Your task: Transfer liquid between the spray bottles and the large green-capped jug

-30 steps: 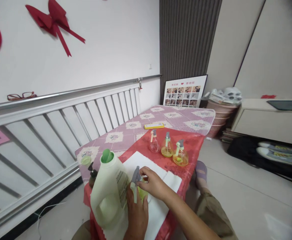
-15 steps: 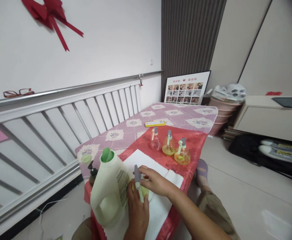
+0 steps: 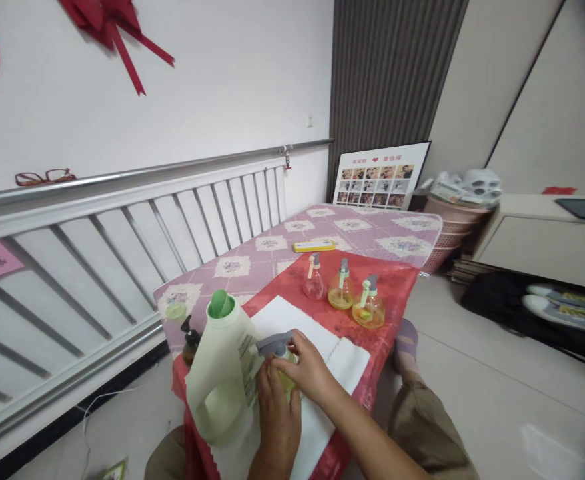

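Between my hands stands a spray bottle [image 3: 275, 343] with a grey trigger head and yellowish liquid, over a white cloth. My left hand [image 3: 278, 407] wraps round its body, which is mostly hidden. With closed fingers, my right hand [image 3: 308, 365] grips the spray head at its collar. Just left of them is a big pale green jug [image 3: 222, 387] with a green funnel-like piece [image 3: 221, 304] in its mouth. Three more spray bottles stand farther off: one looks clear and empty [image 3: 314, 283], two hold yellow liquid [image 3: 341, 293] and orange-yellow liquid [image 3: 369, 312].
A dark pump bottle [image 3: 191, 343] and a pale green cap [image 3: 175, 311] sit at the table's left edge. A yellow case [image 3: 314, 247] lies behind the bottles. The white cloth [image 3: 282, 313] rests on a red cloth [image 3: 292, 280]. A white radiator [image 3: 137, 233] borders the table's left side.
The grey spray head has turned, its nozzle swinging from pointing toward me to pointing left at the jug. My right hand has shifted lower and closer to my left. The camera view has moved slightly.
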`<state>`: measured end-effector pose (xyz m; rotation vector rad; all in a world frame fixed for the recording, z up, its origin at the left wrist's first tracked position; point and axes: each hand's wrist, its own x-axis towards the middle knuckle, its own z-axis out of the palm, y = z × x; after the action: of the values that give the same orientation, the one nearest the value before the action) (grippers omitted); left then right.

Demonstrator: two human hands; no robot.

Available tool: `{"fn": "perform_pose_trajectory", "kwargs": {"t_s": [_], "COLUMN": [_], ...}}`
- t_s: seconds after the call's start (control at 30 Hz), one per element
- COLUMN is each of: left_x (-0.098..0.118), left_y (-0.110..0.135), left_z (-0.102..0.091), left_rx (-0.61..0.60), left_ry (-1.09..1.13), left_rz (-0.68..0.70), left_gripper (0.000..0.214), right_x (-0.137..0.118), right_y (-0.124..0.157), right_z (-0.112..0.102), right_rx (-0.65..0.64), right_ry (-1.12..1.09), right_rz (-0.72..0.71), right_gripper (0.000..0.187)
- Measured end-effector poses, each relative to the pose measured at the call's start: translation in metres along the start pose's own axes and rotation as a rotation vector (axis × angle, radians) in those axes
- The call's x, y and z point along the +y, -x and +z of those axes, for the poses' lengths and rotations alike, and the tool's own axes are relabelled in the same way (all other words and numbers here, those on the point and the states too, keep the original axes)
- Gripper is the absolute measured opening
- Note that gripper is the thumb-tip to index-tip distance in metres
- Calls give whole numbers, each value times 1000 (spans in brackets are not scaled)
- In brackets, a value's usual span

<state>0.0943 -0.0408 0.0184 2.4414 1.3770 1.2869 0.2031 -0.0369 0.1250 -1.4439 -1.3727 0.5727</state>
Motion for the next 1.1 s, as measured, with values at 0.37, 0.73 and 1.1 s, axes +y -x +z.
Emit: {"fn": "perform_pose_trajectory", "kwargs": {"t_s": [0.37, 0.73, 1.1], "left_x": [4, 0, 17], "left_y": [-5, 2, -15], "left_z": [-6, 5, -21], "left_rx": [-5, -21, -122], "left_ry": [52, -15, 75], "left_rz": [-10, -51, -154], "left_gripper": [58, 54, 68], "right_x": [-2, -10, -8], "right_y": [0, -9, -23], "right_z": [0, -15, -34], "right_rx": [27, -99, -405], "right_ry": [-24, 108, 5], "right_rz": [83, -113, -135], "right_gripper": [23, 20, 25]}}
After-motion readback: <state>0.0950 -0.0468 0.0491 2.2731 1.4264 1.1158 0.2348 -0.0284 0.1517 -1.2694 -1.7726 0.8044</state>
